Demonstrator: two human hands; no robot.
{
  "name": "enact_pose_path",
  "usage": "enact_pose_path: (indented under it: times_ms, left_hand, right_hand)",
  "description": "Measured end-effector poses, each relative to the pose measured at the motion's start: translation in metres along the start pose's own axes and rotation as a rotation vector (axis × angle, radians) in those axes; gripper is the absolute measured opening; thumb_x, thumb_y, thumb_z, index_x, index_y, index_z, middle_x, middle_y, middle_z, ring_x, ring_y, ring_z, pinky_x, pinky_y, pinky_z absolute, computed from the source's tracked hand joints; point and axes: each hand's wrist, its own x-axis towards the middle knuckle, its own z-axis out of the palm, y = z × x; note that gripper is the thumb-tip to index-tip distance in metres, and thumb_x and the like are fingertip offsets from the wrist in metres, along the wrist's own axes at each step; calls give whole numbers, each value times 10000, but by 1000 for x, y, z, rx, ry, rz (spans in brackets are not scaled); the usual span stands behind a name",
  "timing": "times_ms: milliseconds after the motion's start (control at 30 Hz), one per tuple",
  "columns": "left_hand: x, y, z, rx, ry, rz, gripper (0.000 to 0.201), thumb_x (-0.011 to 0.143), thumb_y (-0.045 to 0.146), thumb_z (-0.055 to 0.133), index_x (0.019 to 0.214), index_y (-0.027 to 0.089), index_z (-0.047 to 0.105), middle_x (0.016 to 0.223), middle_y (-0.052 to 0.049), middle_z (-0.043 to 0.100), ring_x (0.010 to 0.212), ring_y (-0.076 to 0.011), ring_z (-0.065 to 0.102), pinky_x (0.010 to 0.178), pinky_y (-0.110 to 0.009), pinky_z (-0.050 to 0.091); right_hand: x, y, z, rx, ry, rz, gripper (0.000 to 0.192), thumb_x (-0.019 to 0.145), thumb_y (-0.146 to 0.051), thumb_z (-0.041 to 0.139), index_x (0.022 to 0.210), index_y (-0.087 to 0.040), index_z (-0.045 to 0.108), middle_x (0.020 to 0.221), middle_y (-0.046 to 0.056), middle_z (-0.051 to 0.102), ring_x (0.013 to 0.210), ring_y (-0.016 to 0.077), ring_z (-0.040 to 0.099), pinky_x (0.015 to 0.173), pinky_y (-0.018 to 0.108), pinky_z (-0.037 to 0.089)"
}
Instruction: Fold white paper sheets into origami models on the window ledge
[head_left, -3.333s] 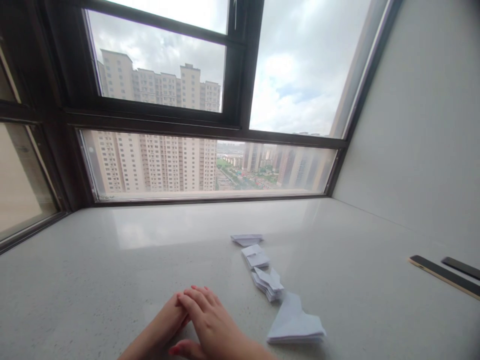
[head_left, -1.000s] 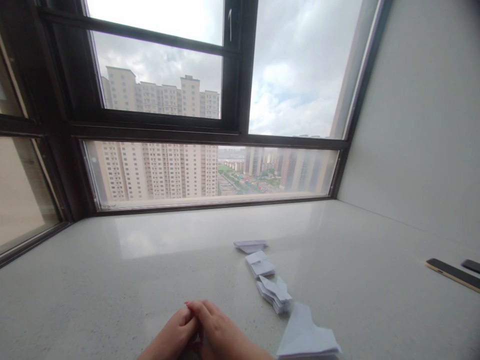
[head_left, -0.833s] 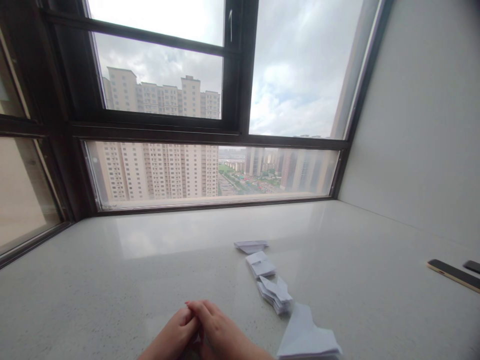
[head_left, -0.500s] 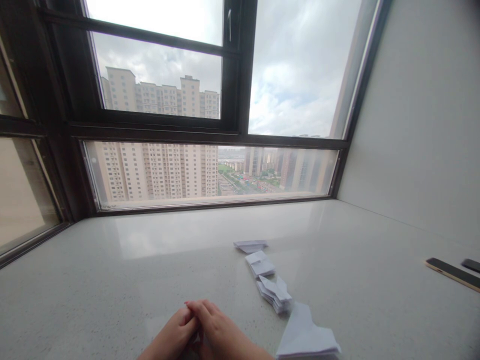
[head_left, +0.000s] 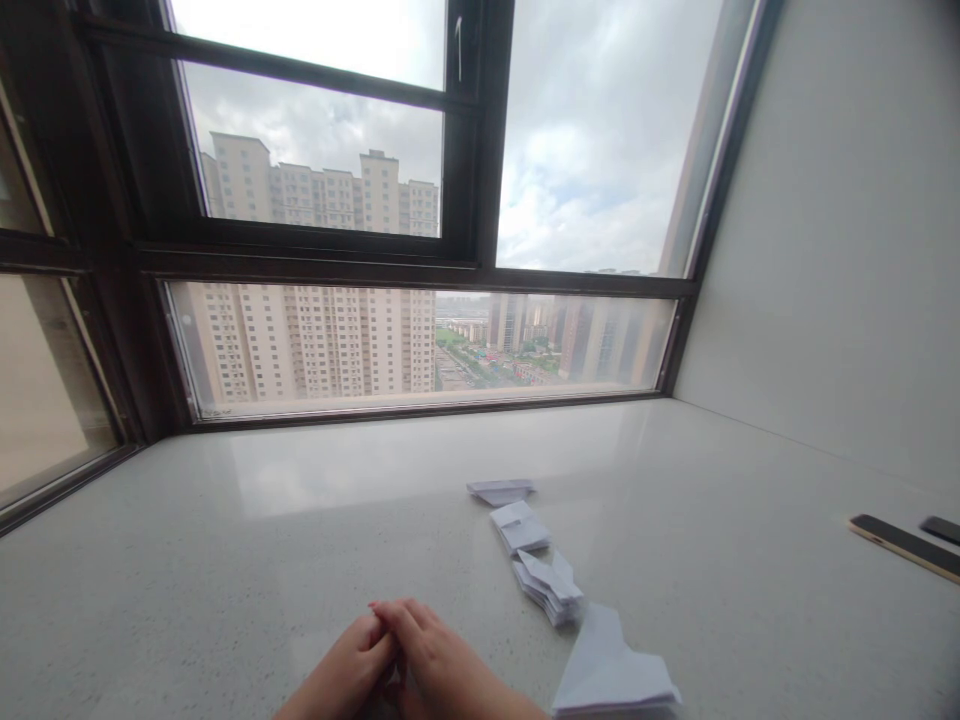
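Observation:
My left hand [head_left: 351,655] and my right hand [head_left: 442,650] are joined over the pale speckled sill at the bottom middle. Their fingers are closed and pressed together, and no object shows in them. The lower fingers are partly hidden. Closest to my right hand lies a large folded white paper stack [head_left: 611,665], a short way to its right. Beyond it are a small stack of folded papers with pointed corners [head_left: 550,587], a squarish folded paper stack [head_left: 520,527] and a flat folded paper piece [head_left: 501,491], forming a slanting row.
A dark flat object with a light edge [head_left: 904,545] lies at the far right, beside another dark object [head_left: 941,529]. Dark window frames [head_left: 315,262] border the sill [head_left: 187,560] at the back and left. A white wall [head_left: 832,250] rises on the right.

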Motion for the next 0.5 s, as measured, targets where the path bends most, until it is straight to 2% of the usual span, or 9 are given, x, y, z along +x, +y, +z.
enact_pose_path:
  times_ms: [500]
  left_hand:
    - [-1,1,1,10,-4,-6,459,732,526,399,809,133,623,694,-40,633,693,-186,538,649,-253,425]
  right_hand:
    - [-1,2,1,-9,8,-18,681,584,-76,483,1234,-160,298,1168,98,456,1067,208,419,903,287,328]
